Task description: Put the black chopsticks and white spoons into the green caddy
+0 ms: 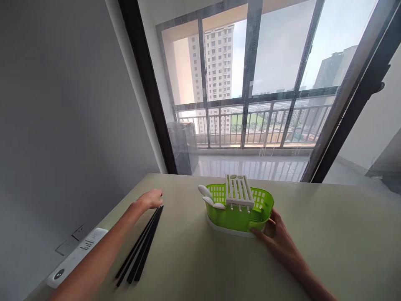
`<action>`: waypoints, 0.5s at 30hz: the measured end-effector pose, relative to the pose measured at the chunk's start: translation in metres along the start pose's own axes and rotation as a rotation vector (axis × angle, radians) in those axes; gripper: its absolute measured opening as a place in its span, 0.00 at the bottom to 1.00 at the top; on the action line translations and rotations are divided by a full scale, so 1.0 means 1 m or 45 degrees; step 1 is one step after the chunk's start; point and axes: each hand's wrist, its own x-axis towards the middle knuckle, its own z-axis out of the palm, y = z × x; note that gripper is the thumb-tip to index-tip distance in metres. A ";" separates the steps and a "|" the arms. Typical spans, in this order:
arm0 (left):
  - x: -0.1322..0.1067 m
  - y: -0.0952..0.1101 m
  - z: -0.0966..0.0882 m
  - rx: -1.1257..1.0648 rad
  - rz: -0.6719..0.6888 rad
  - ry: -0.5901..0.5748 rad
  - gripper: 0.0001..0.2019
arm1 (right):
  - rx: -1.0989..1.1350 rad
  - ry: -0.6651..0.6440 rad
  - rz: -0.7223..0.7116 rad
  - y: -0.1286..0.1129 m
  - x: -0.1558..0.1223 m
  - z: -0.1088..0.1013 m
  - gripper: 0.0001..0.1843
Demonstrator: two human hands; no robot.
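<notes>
A green plastic cutlery basket (pixel 228 217) with a white base stands upright on the table. Across its middle sits a white slotted holder (pixel 239 192) with small hooks along the front. Several white spoons (pixel 205 192) lean out over the basket's left end. My right hand (pixel 278 236) grips the right end, thumb at the front and fingers around the side. Several black chopsticks (pixel 140 248) lie fanned out on the left of the table. At their far tips is my left hand (pixel 149 198), its fingers curled closed; whatever they hold is hidden.
The pale table (pixel 194 267) meets a grey wall (pixel 78 125) on the left. Along that edge lies a white power strip (pixel 78 253), partly behind my left forearm, near a wall socket (pixel 79 232). A dark-framed glass door (pixel 247 125) rises behind the table, with a balcony beyond.
</notes>
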 end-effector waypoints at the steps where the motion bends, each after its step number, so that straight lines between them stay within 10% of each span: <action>1: -0.001 0.012 0.003 0.032 0.076 0.051 0.14 | -0.005 -0.003 0.004 0.001 0.000 0.000 0.53; 9: -0.032 0.107 0.067 0.120 0.629 0.270 0.17 | -0.002 -0.014 0.033 0.007 0.001 0.000 0.54; 15: -0.050 0.134 0.106 0.439 1.148 0.126 0.16 | 0.018 0.015 -0.021 0.001 -0.001 0.004 0.52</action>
